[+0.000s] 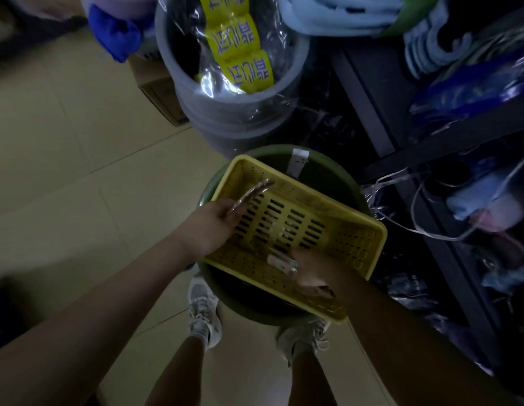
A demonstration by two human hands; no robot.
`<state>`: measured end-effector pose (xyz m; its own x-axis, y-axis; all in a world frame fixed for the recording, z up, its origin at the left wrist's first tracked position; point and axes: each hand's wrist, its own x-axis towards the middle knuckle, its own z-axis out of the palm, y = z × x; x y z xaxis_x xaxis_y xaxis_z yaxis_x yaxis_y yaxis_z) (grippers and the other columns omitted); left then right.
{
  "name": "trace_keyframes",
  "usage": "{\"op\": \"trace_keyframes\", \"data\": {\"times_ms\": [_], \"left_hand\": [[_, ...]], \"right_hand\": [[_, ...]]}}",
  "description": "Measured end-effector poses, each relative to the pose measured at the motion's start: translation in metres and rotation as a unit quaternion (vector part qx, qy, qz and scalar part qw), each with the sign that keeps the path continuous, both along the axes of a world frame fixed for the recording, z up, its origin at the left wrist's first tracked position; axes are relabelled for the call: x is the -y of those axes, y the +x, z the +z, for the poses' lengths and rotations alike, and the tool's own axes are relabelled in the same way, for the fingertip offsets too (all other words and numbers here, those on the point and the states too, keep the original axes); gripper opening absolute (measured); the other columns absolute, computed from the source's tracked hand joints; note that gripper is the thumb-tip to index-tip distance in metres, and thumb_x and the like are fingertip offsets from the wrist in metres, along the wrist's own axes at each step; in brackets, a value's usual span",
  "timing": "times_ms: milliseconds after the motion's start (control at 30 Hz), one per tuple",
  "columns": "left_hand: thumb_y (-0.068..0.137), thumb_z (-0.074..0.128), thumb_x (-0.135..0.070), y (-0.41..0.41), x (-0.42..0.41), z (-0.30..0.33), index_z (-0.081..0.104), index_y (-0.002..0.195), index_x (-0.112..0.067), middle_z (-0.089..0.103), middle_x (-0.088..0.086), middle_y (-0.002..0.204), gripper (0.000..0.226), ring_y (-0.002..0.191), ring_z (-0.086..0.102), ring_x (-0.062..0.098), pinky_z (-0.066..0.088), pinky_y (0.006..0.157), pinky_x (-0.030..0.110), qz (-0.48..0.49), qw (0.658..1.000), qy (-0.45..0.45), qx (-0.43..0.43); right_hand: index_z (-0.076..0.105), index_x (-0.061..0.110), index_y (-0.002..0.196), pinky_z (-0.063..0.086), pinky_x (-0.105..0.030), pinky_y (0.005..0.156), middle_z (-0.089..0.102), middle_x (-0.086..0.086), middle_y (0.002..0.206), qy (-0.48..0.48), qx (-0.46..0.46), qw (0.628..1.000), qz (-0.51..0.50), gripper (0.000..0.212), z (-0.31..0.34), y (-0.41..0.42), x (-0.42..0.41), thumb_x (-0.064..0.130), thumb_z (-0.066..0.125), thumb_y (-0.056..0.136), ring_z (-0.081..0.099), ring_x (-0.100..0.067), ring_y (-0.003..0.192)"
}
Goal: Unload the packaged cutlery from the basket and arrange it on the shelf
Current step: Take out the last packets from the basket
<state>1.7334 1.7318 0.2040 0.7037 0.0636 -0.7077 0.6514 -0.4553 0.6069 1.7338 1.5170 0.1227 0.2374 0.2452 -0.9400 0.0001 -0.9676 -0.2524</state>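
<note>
The left hand point(209, 227) grips a cutlery pack point(250, 194); the right hand point(310, 269) pinches another pack point(279, 260) in the yellow basket point(354, 241). Lift both clear before turning right to the shelf point(448, 148).

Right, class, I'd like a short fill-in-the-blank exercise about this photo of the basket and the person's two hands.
1. The basket with slotted sides is ____ in colour.
2. The basket rests on top of a round ____ tub.
3. The left hand holds a packet of cutlery over the basket's ____ edge as the picture shows it.
4. The right hand grips a clear packet ____ the basket.

Missing words: yellow; green; left; inside
</note>
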Motion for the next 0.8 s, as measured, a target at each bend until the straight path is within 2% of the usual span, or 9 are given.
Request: {"op": "trace_keyframes", "data": {"times_ms": [100,233,300,333,400,467,600,700,800], "left_hand": [[0.094,0.045,-0.036,0.001,-0.003,0.021,0.062,0.088,-0.028,0.051,-0.002,0.064,0.02,0.066,0.05,0.018,0.038,0.068,0.028,-0.001,1.0,-0.008,0.002],[0.095,0.043,-0.034,0.002,-0.005,0.069,0.061,0.085,-0.024,0.047,-0.001,0.055,0.023,0.049,0.044,0.012,0.037,0.049,0.021,-0.022,0.997,-0.045,0.054],[0.096,0.043,-0.034,0.006,-0.004,0.103,0.055,0.072,-0.02,0.043,0.0,0.05,0.031,0.04,0.039,0.009,0.035,0.045,0.02,-0.017,0.993,-0.079,0.088],[0.096,0.043,-0.034,0.009,-0.002,0.123,0.051,0.069,-0.016,0.04,0.0,0.05,0.033,0.039,0.038,0.007,0.033,0.043,0.018,-0.006,0.99,-0.1,0.097],[0.097,0.043,-0.027,0.017,0.005,0.168,0.051,0.071,-0.015,0.036,0.001,0.055,0.029,0.037,0.036,0.001,0.031,0.039,0.011,0.025,0.983,-0.152,0.099],[0.097,0.039,-0.016,0.024,0.016,0.215,0.056,0.082,-0.016,0.035,0.004,0.057,0.023,0.034,0.035,0.0,0.029,0.037,0.008,0.024,0.973,-0.205,0.107],[0.097,0.031,-0.003,0.036,0.047,0.304,0.055,0.11,-0.004,0.044,0.001,0.047,0.027,0.032,0.035,0.004,0.027,0.035,0.012,-0.071,0.94,-0.288,0.166],[0.098,0.028,-0.003,0.039,0.08,0.366,0.053,0.107,-0.017,0.056,-0.004,0.052,0.031,0.038,0.046,0.007,0.036,0.04,0.015,-0.176,0.901,-0.339,0.206],[0.098,0.028,-0.003,0.042,0.121,0.424,0.052,0.105,-0.019,0.055,0.0,0.064,0.03,0.042,0.053,0.008,0.043,0.043,0.017,-0.248,0.868,-0.346,0.257]], "right_hand": [[0.044,0.011,0.129,0.047,-0.036,0.093,0.052,-0.012,0.13,-0.001,0.025,0.999,-0.031,0.038,0.022,-0.002,0.0,0.015,0.051,0.092,0.054,-0.027,0.116],[0.036,0.016,0.139,0.052,-0.031,0.072,0.047,-0.008,0.137,0.076,0.006,0.972,-0.222,0.054,0.074,0.003,0.012,0.008,0.056,0.09,0.053,-0.028,0.117],[0.042,0.016,0.135,0.053,-0.036,0.078,0.053,-0.011,0.13,0.119,0.061,0.942,-0.308,0.049,0.113,0.008,0.02,0.009,0.058,0.089,0.057,-0.027,0.11],[0.047,0.015,0.13,0.053,-0.035,0.079,0.059,-0.012,0.12,0.143,0.09,0.922,-0.348,0.043,0.138,0.011,0.025,0.008,0.058,0.089,0.061,-0.023,0.101],[0.056,0.012,0.115,0.054,-0.022,0.065,0.064,-0.008,0.094,0.186,0.145,0.879,-0.414,0.028,0.196,0.015,0.035,0.003,0.057,0.089,0.066,-0.006,0.074],[0.058,0.013,0.104,0.051,-0.012,0.056,0.064,-0.006,0.088,0.215,0.223,0.834,-0.457,0.021,0.261,0.014,0.046,0.001,0.057,0.088,0.063,0.007,0.059],[0.064,0.018,0.096,0.056,-0.023,0.069,0.07,0.013,0.078,0.235,0.363,0.738,-0.517,0.017,0.38,-0.006,0.07,0.004,0.06,0.087,0.063,0.005,0.064],[0.064,0.022,0.078,0.049,-0.01,0.059,0.067,0.024,0.059,0.252,0.445,0.674,-0.533,0.025,0.462,-0.034,0.089,-0.002,0.059,0.086,0.058,0.012,0.056],[0.06,0.028,0.083,0.051,-0.012,0.06,0.07,0.024,0.069,0.271,0.508,0.616,-0.538,0.029,0.531,-0.056,0.113,0.0,0.057,0.087,0.062,0.01,0.062]]}}
